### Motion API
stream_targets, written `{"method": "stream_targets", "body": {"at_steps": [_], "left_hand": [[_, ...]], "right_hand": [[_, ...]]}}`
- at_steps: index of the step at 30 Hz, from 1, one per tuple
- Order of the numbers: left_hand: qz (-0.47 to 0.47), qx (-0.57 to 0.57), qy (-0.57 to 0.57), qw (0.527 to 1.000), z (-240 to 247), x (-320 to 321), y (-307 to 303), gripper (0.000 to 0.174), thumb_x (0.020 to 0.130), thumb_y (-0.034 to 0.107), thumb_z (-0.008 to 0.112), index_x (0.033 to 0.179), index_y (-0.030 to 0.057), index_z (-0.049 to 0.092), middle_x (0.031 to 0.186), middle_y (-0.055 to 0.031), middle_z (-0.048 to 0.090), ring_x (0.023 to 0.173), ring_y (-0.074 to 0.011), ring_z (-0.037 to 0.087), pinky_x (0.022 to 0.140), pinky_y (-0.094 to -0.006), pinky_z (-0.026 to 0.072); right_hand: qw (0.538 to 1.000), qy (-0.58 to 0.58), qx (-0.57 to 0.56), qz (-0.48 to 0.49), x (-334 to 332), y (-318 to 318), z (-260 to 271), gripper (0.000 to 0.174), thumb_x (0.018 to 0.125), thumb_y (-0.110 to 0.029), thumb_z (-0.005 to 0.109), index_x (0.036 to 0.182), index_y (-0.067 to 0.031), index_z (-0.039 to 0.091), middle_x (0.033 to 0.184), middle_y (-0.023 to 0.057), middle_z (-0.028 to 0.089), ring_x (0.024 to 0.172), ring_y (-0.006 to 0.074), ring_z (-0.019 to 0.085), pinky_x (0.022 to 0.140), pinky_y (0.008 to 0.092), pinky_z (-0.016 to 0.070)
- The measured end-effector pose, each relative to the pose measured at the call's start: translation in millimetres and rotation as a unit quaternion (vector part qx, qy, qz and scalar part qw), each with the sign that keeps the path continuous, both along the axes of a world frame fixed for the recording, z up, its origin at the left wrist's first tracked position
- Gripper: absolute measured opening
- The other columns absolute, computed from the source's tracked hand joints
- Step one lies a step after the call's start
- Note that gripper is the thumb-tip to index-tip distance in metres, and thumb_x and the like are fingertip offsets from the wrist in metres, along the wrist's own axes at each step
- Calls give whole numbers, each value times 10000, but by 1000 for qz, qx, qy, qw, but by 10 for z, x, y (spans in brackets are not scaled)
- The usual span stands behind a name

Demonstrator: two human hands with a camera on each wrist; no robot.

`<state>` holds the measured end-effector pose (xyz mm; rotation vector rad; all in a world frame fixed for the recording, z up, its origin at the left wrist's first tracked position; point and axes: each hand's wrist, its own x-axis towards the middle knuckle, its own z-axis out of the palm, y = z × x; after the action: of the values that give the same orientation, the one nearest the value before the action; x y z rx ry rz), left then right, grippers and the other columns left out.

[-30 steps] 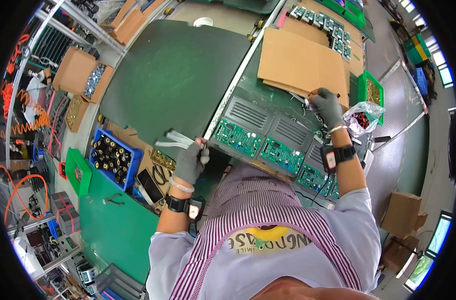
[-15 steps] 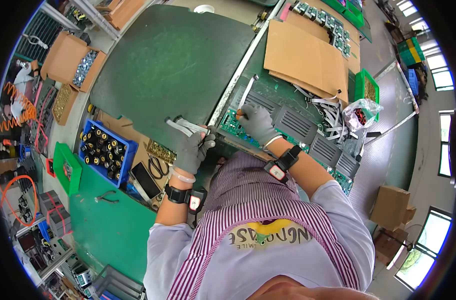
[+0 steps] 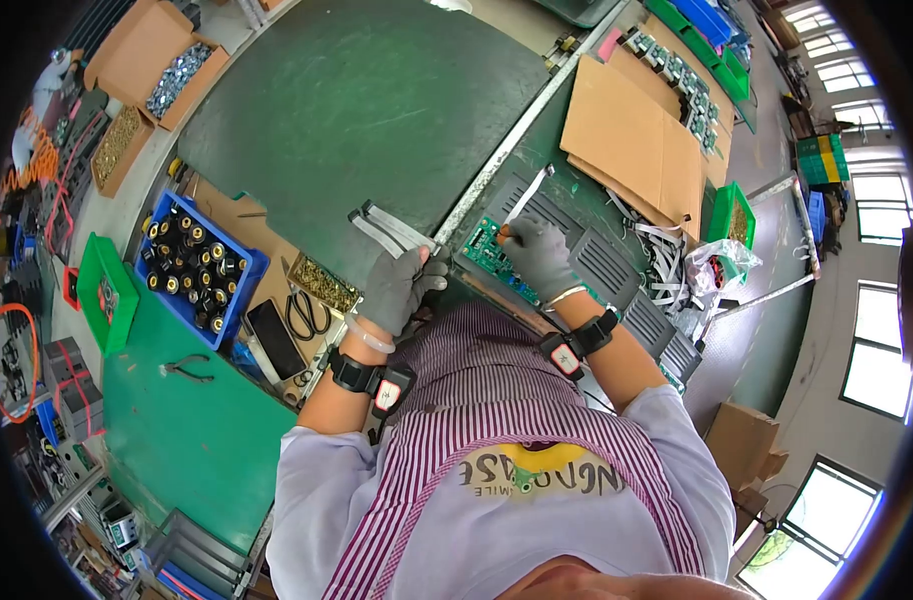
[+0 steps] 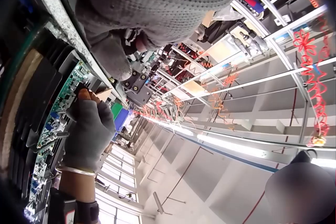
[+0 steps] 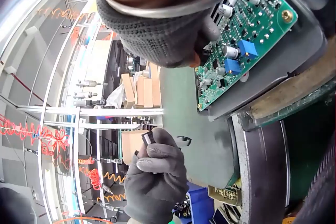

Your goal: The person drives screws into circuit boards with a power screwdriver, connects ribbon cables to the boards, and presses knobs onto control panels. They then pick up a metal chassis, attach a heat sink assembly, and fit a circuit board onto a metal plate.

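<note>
My gloved left hand [image 3: 399, 288] holds a few flat ribbon cables [image 3: 387, 232], whose dark connector ends stick out over the dark green mat. In the right wrist view, a black connector [image 5: 148, 138] shows between the left hand's fingers. My gloved right hand [image 3: 542, 260] pinches one end of another ribbon cable [image 3: 526, 197] low over the leftmost green circuit board [image 3: 487, 250]. The cable's free end points up and away, past the grey vented housing. From the left wrist view, the right hand's fingertips [image 4: 85, 95] are right at the board's end; the pinched connector is hidden by them.
More grey housings [image 3: 602, 257] with boards line the table edge rightward. Loose ribbon cables [image 3: 667, 265] lie beside flat cardboard [image 3: 627, 140]. To the left are a blue bin [image 3: 252, 285] of black-and-gold parts, a phone [image 3: 275, 338], scissors [image 3: 307, 315] and pliers [image 3: 187, 369].
My right hand has moved from the loose cables by the cardboard leftward to the leftmost board, bringing one ribbon cable. The left hand keeps its cables and stays close by.
</note>
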<state>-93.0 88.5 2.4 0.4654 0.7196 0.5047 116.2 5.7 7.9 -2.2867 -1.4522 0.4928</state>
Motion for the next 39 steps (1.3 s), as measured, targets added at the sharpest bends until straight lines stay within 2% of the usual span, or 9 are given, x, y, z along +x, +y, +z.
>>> {"method": "stream_targets", "body": {"at_steps": [4, 13, 19, 23, 28, 29, 33, 37, 39], "left_hand": [[-3, -1, 17, 1000, -41, 4, 21, 211, 860, 114, 535, 999, -44, 529, 905, -142, 616, 691, -165, 600, 581, -254, 515], [-51, 46, 82, 994, 18, 40, 27, 156, 848, 91, 528, 957, -20, 525, 803, -87, 587, 667, -157, 593, 550, -248, 508], [-60, 94, 47, 993, 126, 293, -41, 149, 834, 90, 541, 949, -3, 528, 799, -60, 572, 646, -137, 580, 525, -233, 492], [-118, 121, 3, 986, 281, 515, -67, 161, 847, 118, 523, 963, 6, 534, 810, -41, 572, 639, -95, 565, 502, -200, 455], [-209, 217, 27, 953, 655, 818, -159, 233, 884, 176, 492, 1025, -2, 541, 818, -51, 597, 626, -74, 553, 488, -175, 415], [-150, 181, 14, 972, 618, 924, -243, 263, 908, 236, 469, 1009, 5, 541, 758, -33, 582, 556, -74, 515, 452, -169, 382], [-201, 208, 90, 953, 554, 902, -117, 265, 917, 267, 460, 987, 25, 540, 685, 13, 494, 515, -64, 427, 437, -175, 334], [-172, 247, 54, 952, 279, 876, -146, 252, 898, 222, 489, 1039, 18, 531, 736, -1, 502, 561, -67, 445, 470, -189, 359], [-174, 212, 30, 961, 271, 864, -198, 255, 892, 204, 495, 1062, 16, 522, 778, -21, 518, 575, -74, 456, 486, -194, 378]], "right_hand": [[998, -5, -22, 51, 126, 17, 55, 171, 736, -193, 549, 822, -84, 648, 878, 106, 621, 783, 293, 605, 702, 387, 482], [985, 9, -165, -43, -50, 182, 206, 183, 747, -203, 544, 843, -89, 651, 864, 132, 631, 821, 307, 602, 737, 391, 476], [996, 75, 13, 34, 29, 63, 221, 187, 718, -162, 568, 873, -82, 635, 926, 114, 617, 791, 303, 601, 714, 388, 484], [975, -5, 122, 186, -64, -66, 610, 216, 656, -110, 597, 866, -60, 601, 795, 84, 576, 689, 265, 577, 612, 351, 481], [966, -61, 243, 71, 258, -482, 702, 127, 661, -56, 595, 785, -81, 589, 719, 71, 551, 619, 258, 560, 547, 359, 460], [967, -60, 246, 1, 345, -619, 724, 106, 664, -51, 590, 767, -79, 588, 704, 73, 549, 611, 262, 559, 546, 358, 460], [977, -23, 166, -133, 622, -1210, 338, 51, 673, -66, 579, 721, -66, 596, 663, 95, 553, 602, 277, 561, 546, 369, 461], [981, -3, 71, -179, 467, -1423, 11, 96, 650, -110, 577, 728, -61, 604, 714, 101, 592, 660, 281, 578, 588, 393, 463], [980, -48, 129, -146, 481, -1432, -122, 98, 638, -105, 577, 720, -60, 604, 715, 91, 596, 701, 280, 578, 624, 395, 461]]}}
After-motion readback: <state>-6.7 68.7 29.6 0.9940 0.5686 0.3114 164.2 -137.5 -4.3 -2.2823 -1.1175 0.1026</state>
